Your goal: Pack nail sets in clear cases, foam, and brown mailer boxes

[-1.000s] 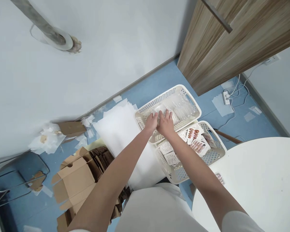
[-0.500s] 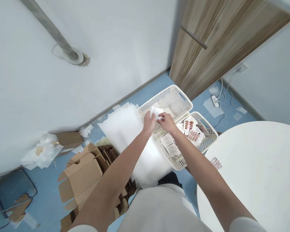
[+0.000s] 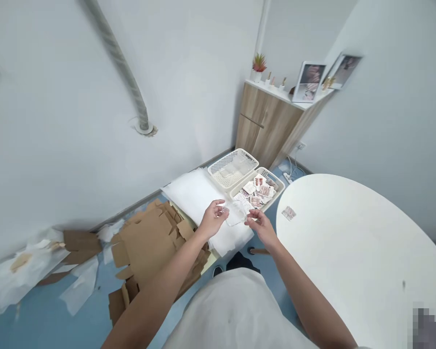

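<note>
Between my two hands is a clear, thin plastic case [image 3: 235,214], see-through enough that its exact form is hard to make out. My left hand [image 3: 212,219] pinches its left edge. At its right edge, the fingers of my right hand [image 3: 262,228] are closed on the case. Just beyond it stands a white perforated basket [image 3: 280,189] holding many white cards [image 3: 265,190] with pink and red false nails. A second white basket [image 3: 218,180], further off, contains clear plastic pieces [image 3: 236,167].
White foam sheets [image 3: 189,194] lie under and beside the baskets. Flattened brown cardboard boxes [image 3: 148,247] are stacked to the left. On the right is a round white table [image 3: 349,232] with a small pack of nails [image 3: 288,213]. A wooden cabinet [image 3: 265,121] stands behind.
My hands have moved from over the far basket toward my body, and the clear case now stretches between them. The view has tilted up, showing the cabinet top.
</note>
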Demonstrator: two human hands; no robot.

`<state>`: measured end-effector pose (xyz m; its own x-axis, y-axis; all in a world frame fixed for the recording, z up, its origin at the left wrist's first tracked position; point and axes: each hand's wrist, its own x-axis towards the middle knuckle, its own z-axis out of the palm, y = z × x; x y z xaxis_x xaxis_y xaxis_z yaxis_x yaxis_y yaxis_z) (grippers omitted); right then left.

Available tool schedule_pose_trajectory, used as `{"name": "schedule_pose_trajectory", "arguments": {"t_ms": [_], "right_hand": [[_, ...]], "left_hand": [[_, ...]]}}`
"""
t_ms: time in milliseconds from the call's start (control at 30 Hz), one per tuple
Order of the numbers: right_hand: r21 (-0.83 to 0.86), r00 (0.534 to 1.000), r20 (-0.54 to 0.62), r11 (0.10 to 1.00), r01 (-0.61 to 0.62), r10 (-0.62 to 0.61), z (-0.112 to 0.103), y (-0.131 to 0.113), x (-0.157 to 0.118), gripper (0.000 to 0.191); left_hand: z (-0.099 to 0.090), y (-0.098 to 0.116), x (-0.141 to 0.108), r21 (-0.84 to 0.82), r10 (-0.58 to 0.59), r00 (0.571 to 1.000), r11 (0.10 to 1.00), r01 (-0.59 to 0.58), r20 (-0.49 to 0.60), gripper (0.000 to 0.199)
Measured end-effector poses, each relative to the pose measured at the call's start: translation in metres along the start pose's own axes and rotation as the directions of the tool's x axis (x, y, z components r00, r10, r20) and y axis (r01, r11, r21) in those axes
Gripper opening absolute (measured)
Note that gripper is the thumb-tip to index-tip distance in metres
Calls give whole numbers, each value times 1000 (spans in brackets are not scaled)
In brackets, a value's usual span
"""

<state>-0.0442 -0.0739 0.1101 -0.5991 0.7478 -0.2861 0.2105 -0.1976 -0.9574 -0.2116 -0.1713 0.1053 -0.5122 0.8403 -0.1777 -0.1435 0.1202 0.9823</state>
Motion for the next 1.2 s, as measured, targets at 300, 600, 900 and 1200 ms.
{"name": "schedule_pose_trajectory", "arguments": {"t_ms": [300, 600, 900, 1200], "right_hand": [[139, 997, -71, 989, 52, -43, -25, -4, -110, 37], [292, 932, -360, 954, 71, 41, -80, 38, -181, 34], [58, 786, -618, 996, 67, -16, -181, 50, -237, 21], [-347, 731, -633, 938, 28, -256, -242, 59, -259, 23]], "left_hand": [[55, 14, -60, -10, -62, 938, 998, 70, 342, 38], [148, 2, -80, 121, -38, 875, 992, -23, 482, 41], [260, 5, -130, 312, 57, 723, 876, -366, 689, 30], [366, -12, -151, 167, -82, 703, 985, -53, 707, 37]]}}
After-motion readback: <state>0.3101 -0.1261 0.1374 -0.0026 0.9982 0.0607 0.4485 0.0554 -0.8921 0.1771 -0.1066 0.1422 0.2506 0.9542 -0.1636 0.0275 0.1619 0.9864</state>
